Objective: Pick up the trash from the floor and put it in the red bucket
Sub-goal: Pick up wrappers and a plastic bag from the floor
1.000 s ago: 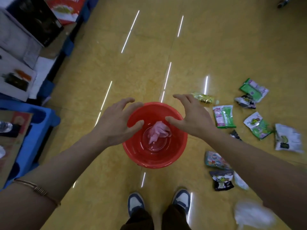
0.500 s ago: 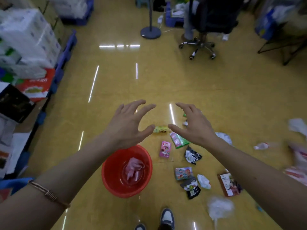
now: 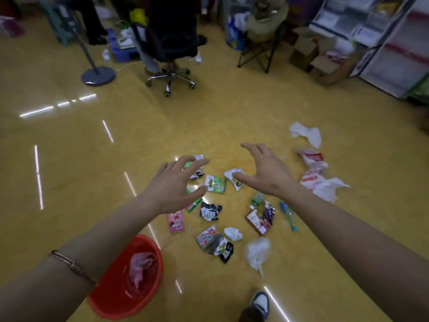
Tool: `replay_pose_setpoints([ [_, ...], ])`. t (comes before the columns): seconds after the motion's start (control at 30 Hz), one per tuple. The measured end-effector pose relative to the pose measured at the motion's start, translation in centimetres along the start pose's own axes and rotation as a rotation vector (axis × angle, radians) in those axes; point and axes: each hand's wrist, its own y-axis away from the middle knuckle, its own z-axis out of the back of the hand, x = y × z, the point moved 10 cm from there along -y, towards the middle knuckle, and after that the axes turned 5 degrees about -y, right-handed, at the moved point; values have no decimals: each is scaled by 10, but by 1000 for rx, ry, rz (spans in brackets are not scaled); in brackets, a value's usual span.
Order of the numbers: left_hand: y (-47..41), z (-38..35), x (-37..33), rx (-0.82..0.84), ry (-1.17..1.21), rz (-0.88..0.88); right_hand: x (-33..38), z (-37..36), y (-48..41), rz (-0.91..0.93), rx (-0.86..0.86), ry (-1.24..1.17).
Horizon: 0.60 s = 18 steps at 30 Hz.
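The red bucket (image 3: 148, 296) stands on the yellow floor at the lower left, with a crumpled pink plastic bag (image 3: 139, 267) inside it. Several snack wrappers lie scattered ahead: a green packet (image 3: 216, 184), a pink packet (image 3: 176, 221), a black-and-white wrapper (image 3: 210, 211), a crumpled white tissue (image 3: 232, 234) and a plastic bottle (image 3: 288, 216). My left hand (image 3: 176, 184) and my right hand (image 3: 267, 171) are both held out above the litter, fingers spread, holding nothing.
White and red plastic bags (image 3: 319, 180) lie at the right, a white bag (image 3: 306, 133) farther back. An office chair (image 3: 170, 54), a stand's round base (image 3: 98, 76), a folding chair (image 3: 262, 43), cardboard boxes (image 3: 325, 63) and shelving (image 3: 394, 47) line the back. My shoe (image 3: 260, 303) is at the bottom.
The view has swung up and to the right, so the bucket has slid to the lower left. Both empty hands have moved from above the bucket out over the scattered wrappers.
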Motion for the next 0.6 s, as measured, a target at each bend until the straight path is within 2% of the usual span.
replay_pose_setpoints([
  [0.13,-35,10,-51,-27,29,-47,-52,38,6,-56,-30,-2],
  [0.3,-66,0,-92,-11,29,-21,-103,68,4,-54,-2,5],
  [0.6,-107,-27,-129,59,96,69,-154,76,-10,-1,70,-5],
])
